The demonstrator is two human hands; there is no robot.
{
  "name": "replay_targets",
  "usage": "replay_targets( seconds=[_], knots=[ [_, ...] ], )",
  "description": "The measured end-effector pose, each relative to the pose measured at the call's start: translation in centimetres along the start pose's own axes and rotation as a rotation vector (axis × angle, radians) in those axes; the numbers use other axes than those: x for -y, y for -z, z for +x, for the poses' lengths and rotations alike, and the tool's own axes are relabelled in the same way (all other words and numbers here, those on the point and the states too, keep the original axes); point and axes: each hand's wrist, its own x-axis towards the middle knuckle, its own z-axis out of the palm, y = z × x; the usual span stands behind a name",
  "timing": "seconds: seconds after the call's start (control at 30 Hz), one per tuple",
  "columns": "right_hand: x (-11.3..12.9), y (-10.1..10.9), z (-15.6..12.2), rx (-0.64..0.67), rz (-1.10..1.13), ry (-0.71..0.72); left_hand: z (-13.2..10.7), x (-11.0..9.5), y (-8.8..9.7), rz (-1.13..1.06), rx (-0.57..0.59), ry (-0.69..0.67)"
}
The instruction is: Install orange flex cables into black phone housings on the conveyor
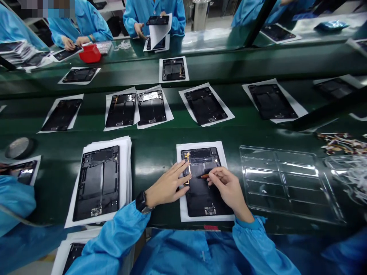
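Note:
A black tablet housing point(197, 198) lies on white paper point(183, 219) directly before me. Along its upper left side runs an orange flex cable point(188, 168). My left hand point(169, 185), with a dark watch point(141, 201) at the wrist, reaches in from the left. Its fingers are stretched out, their tips on or beside the cable. Over the middle of the housing, my right hand point(226, 187) is closed in a pinch around a thin orange stick-like tool with a dark tip point(204, 176). The tip points left, towards the cable; whether it touches the housing I cannot tell.
A paper-layered stack of tablet housings point(110, 183) stands left. To the right lie a clear plastic tray point(265, 187), loose flex cables point(341, 143) and white strips point(354, 175). More housings point(205, 105) lie on the green line beyond. Co-workers in blue point(155, 11) sit opposite.

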Motion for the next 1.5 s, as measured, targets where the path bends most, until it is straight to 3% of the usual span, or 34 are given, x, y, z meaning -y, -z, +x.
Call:
replay_targets(
  seconds=[0.37, 0.53, 0.73, 0.93, 1.07, 1.23, 1.5],
  knots=[
    [-0.3, -0.2, -0.2, -0.002, -0.067, 0.029, -0.3, 0.0, -0.1, -0.018, 0.003, -0.015],
    [1.7, 0.1, -1.0, 0.067, -0.505, 0.230, -0.6, 0.4, 0.3, -0.053, 0.021, -0.015],
    [3.7, -2.2, -0.5, 0.320, -0.979, 0.373, -0.9, 0.6, 0.3, -0.132, -0.014, -0.043],
    [4.6, -4.9, 0.4, 0.461, -1.293, 0.474, -0.8, 1.5, -0.2, -0.170, -0.193, 0.112],
    [4.3, -5.2, 0.2, 0.445, -1.302, 0.438, -0.8, 1.7, -0.8, -0.117, -0.144, 0.108],
    [3.2, -4.6, 0.0, 0.352, -1.137, 0.387, -0.6, 1.5, -1.7, -0.055, -0.120, 0.130],
    [3.3, -6.0, -0.4, 0.285, -1.109, 0.332, -0.5, 1.7, -1.9, -0.037, -0.124, 0.128]
  ],
)
